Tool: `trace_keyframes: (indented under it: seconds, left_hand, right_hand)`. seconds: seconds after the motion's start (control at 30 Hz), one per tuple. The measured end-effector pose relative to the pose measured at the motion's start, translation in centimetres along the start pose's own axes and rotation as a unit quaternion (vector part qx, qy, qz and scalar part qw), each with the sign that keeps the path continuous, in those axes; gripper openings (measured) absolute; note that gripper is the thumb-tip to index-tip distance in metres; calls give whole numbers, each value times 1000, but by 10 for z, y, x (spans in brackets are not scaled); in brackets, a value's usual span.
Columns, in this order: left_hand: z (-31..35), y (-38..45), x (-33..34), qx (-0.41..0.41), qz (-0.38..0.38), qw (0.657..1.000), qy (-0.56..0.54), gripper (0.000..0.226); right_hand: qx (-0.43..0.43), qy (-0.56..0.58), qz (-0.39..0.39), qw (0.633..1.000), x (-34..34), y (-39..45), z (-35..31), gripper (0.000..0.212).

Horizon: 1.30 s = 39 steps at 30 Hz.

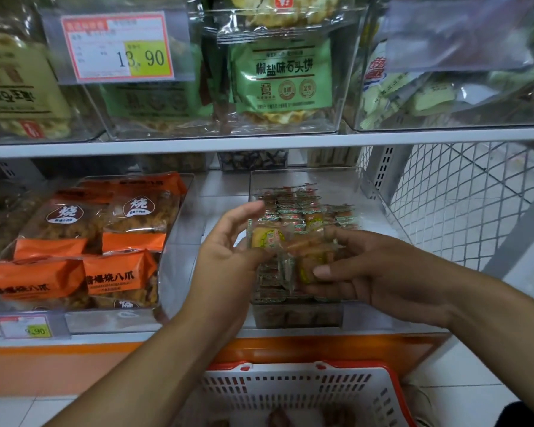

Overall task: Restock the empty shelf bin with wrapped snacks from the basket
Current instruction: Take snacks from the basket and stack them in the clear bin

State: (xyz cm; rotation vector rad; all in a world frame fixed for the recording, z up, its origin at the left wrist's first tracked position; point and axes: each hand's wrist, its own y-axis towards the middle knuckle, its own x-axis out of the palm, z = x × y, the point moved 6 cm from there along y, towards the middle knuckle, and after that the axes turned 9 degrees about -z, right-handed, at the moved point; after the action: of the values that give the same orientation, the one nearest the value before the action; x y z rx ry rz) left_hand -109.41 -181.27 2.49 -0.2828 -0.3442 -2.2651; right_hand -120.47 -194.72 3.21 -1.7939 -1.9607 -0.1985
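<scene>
Placing is under way: the left hand (228, 245) and right hand (364, 269) each pinch small clear-wrapped yellow snacks (267, 238) above the partly filled clear plastic shelf bin (364, 315). Next they need lowering and releasing; more remain in the red-and-white plastic basket (293, 392) below.

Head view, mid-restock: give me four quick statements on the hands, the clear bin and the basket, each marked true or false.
1. Both hands, left and right, hold small clear-wrapped snacks over the clear plastic shelf bin. True.
2. That bin is empty. False: rows of wrapped snacks already lie in it.
3. The red-rimmed white plastic basket sits below the shelf, near the person. True.
4. The orange snack packs fill the bin to the right of the hands. False: they are in the bin to the left.
</scene>
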Motion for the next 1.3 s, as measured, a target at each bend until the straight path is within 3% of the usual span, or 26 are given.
trace_keyframes:
  seconds: [0.2,0.37,0.5,0.67,0.83,1.0,1.07,1.13,1.23,1.3]
  left_hand:
    - [-3,-2,6,-2,-18,999,-35,54]
    - [-3,1,6,-2,-18,999,-48,44]
    - [5,2,-7,29,24,999,-15,42]
    - [2,2,-7,6,37,999,9,49]
    - [-4,1,5,25,-17,998,52,34]
    - [-21,7,6,8,-13,994,105,12]
    - [-32,10,10,-32,-26,993,110,12]
    - [-42,11,15,-71,-56,979,184,16]
    - [-58,9,25,-118,-138,912,368,26]
    - [-68,11,27,-122,-166,872,445,38]
  right_hand:
    - [-19,17,60,998,-1,11,9,39]
    - [-42,-34,59,997,-4,12,5,38]
    - [-60,-106,66,990,-14,6,-10,39]
    - [-62,-277,106,953,-19,1,-15,61]
    - [-20,-296,67,953,-16,3,-6,85]
    - [11,-344,53,938,-24,5,-8,62]
    - [29,-409,79,909,-36,7,-13,53]
    - [47,-505,157,848,-58,11,-23,45]
    - [81,-601,255,753,-89,21,-36,45]
    - [97,-597,270,749,-106,33,-34,51]
